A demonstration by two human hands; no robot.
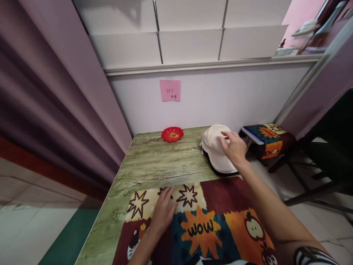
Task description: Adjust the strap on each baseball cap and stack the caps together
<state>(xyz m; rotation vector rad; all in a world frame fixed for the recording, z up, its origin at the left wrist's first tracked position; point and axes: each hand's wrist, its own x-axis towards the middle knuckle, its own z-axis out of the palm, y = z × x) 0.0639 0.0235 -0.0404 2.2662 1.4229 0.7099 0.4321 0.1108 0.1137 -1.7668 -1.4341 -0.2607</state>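
Note:
A cream cap (213,139) rests on top of a black one at the right side of the green wood-patterned table (154,162). My right hand (234,146) is over the crown of the cream cap, thumb and fingers apart, with nothing gripped; whether it touches the cloth is hard to tell. On the colourful printed mat (201,228) at the near edge, my left hand (163,209) lies with its fingers extended, holding nothing. A red scalloped dish (172,134) sits near the back edge of the table.
Behind the table, a pink note (170,91) is stuck on the white wall. A purple curtain (68,73) hangs at the left. To the right are a stool (268,134) with a printed cover and a dark chair (325,147).

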